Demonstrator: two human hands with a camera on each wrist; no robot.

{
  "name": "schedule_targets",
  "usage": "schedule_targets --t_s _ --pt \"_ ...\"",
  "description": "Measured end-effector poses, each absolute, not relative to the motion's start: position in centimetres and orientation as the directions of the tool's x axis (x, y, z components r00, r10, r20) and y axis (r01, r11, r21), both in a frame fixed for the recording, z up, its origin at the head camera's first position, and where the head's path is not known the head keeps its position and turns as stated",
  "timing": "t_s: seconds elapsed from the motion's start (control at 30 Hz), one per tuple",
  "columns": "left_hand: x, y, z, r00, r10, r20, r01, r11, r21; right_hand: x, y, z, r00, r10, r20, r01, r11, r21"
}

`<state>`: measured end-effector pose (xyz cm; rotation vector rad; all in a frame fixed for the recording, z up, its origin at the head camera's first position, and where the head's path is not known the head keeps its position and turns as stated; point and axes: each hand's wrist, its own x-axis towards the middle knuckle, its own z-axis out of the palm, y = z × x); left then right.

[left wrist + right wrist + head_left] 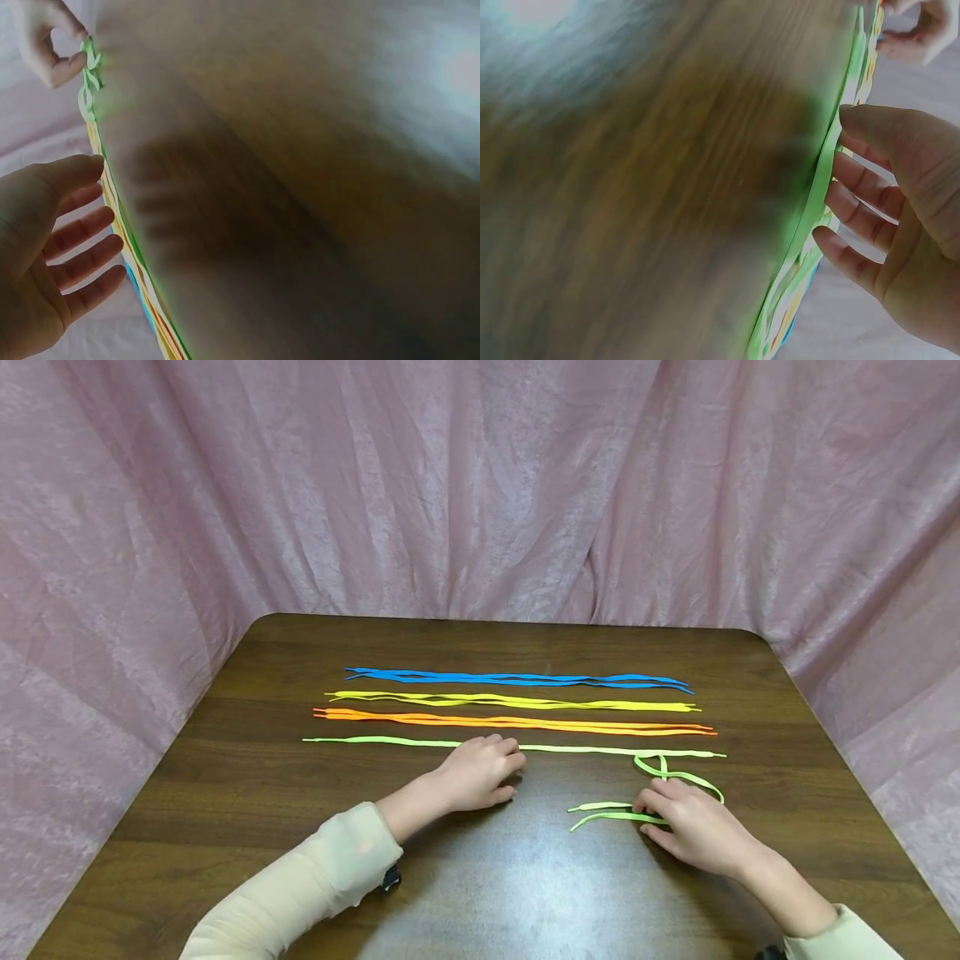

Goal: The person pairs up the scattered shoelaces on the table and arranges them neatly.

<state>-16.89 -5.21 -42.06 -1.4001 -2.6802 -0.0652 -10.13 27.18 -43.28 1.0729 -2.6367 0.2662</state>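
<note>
A light-green shoelace [405,742] lies stretched across the table. My left hand [480,771] is over its middle, and in the left wrist view that hand's fingers [79,232] are spread and slightly bent, with nothing held between them. Closer to me at the right, a second green shoelace [607,817] lies loosely folded, its two tips pointing left and a loop [651,765] meeting the straight lace. Over this folded lace is my right hand [690,825]. In the right wrist view its fingers [866,187] are apart and loosely bent beside the green lace, and no pinch shows.
Beyond the green laces lie orange shoelaces [517,722], yellow shoelaces [517,700] and blue shoelaces [517,678], in roughly parallel rows. The brown wooden table [225,827] has rounded far corners. A pink curtain [480,485] hangs behind it and along both sides.
</note>
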Motion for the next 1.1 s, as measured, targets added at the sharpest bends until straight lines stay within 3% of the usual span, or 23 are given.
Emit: schedule_targets --t_s 0.57,1.1 --pt "-16.8 -1.4 -42.6 -0.531 0.846 0.052 0.847 0.531 -0.001 -11.0 23.3 -43.6 -0.588 -0.727 0.355 -0.788 0.614 -0.049" --pt "-16.5 0.7 -42.4 -0.5 0.865 0.029 0.866 0.501 -0.003 -10.8 24.2 -42.9 -0.64 -0.686 0.346 -0.754 0.647 -0.11"
